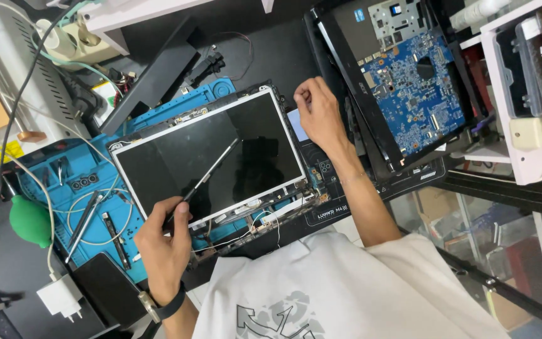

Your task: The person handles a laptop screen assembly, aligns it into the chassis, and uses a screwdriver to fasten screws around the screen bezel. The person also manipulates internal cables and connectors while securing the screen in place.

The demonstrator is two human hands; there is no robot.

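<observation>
The left hand (pixel 164 242) curls around one slim black screwdriver (pixel 203 179), its tip resting on the dark laptop screen panel (pixel 208 160). The right hand (pixel 320 113), arm stretched forward, pinches the panel's far right corner, fingers pressed together; what it grips there is hard to make out. The single panel lies flat on one blue repair mat (pixel 64 182) on the tabletop (pixel 271 50). One blue circuit board (pixel 415 91) sits right.

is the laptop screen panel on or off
Off: the screen panel is dark all over, showing only reflections, lying flat on the blue mat.
</observation>
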